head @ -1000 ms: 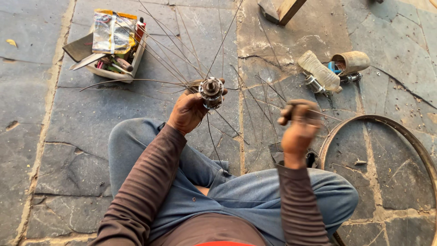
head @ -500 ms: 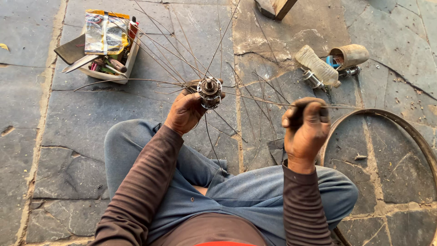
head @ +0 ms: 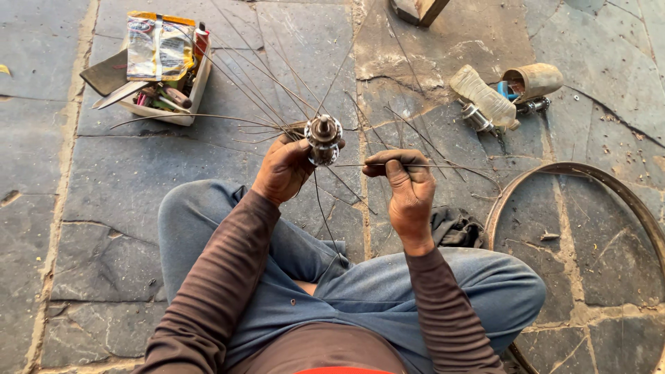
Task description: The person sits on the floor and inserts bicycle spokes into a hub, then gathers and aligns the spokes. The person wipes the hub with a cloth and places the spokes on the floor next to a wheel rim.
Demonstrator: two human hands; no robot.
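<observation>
So the left hand (head: pixel 282 168) is wrapped around a small shiny metal wheel hub (head: pixel 323 138) with thin wire spokes fanning out, mostly toward 11 and 12 o'clock. The right hand (head: pixel 409 188) sits just at 3 o'clock of the hub, fingertips pinching one thin loose steel spoke (head: pixel 443 165) that lies roughly horizontal, its near end pointing at the hub. Cracked grey stone paving (head: pixel 104 263) underneath; a bare metal rim (head: pixel 589 173) sits at 4 o'clock and a white parts tray (head: pixel 166 104) at 10.

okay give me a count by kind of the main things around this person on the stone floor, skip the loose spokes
Wheel hub, held in the left hand: 1
Wheel rim: 1
Small box of tools: 1
Plastic bottle: 1
Rusty can: 1
Dark rag: 1
Total: 6
The right hand pinches one spoke.
</observation>
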